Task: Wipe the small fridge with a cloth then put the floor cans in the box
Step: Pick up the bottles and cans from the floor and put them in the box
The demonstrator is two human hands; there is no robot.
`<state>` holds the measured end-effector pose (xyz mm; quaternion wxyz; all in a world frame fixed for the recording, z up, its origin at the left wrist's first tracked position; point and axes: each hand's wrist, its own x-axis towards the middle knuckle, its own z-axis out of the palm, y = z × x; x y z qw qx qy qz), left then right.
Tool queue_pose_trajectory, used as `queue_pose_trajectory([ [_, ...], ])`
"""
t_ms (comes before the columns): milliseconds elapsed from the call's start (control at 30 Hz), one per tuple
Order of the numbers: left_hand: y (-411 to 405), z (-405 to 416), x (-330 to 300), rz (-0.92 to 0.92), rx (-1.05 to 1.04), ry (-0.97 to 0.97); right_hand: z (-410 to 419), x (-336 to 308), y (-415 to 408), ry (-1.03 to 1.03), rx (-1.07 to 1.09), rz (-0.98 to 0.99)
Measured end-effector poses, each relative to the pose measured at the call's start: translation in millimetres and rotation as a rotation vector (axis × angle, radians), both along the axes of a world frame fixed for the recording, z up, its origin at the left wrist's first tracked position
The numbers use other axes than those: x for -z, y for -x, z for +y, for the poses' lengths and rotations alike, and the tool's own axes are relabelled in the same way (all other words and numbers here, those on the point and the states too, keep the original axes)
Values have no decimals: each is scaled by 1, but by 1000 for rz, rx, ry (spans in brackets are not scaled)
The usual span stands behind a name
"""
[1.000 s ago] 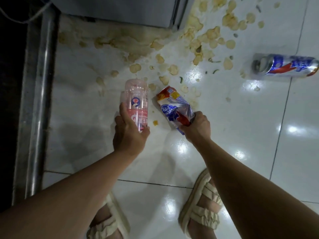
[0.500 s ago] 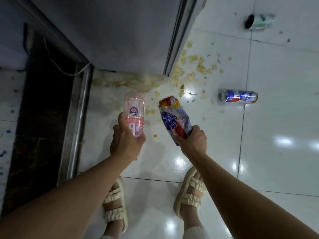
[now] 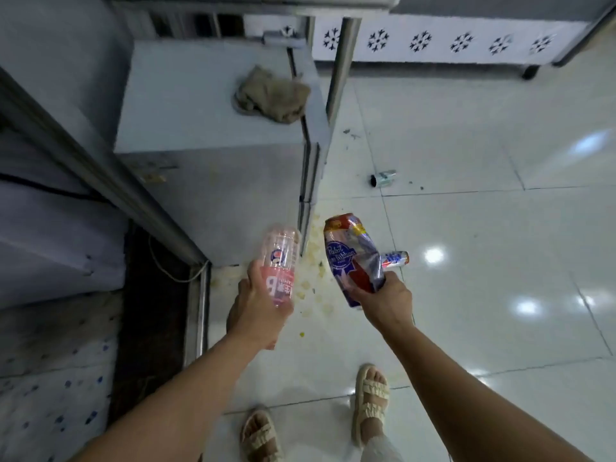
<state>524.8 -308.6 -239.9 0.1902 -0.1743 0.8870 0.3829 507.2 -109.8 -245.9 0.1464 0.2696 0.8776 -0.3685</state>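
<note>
At the bottom of the view, two feet in beige sandals stand on the white tiled floor. Above them, the left hand grips a clear plastic bottle with a pink label, fingers curled round it. The right hand clutches a crushed Pabst can by its lower end. Yellowish crumbs are scattered on the floor between both hands. Just behind the crushed can, a blue-and-red can lies on its side; farther off lies a pale can. Beyond, a crumpled brown cloth rests on top of the small grey fridge.
</note>
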Motion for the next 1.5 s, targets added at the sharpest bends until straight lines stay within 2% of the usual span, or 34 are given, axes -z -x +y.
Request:
queue_pose_trajectory([
  [167,12,7,-100,101,121,60,30,-106,-17,2,135,145],
  [233,15,11,-121,96,126,22,41,-127,-21,0,174,170],
  [300,21,36,-177,163,174,14,74,-178,-36,34,276,244],
  [400,34,54,-202,201,189,-58,95,-204,-36,15,315,279],
  [600,36,147,-263,277,259,-132,188,-270,-57,24,446,379],
  [833,39,275,-303,339,355,-106,306,-314,-82,40,515,458],
  [1100,57,421,-343,397,434,-211,424,-350,-93,8,540,535],
  [1333,93,527,-366,383,515,-282,515,-360,-70,5,626,573],
  [1500,150,618,-373,392,580,-320,596,-371,-24,-24,678,610],
])
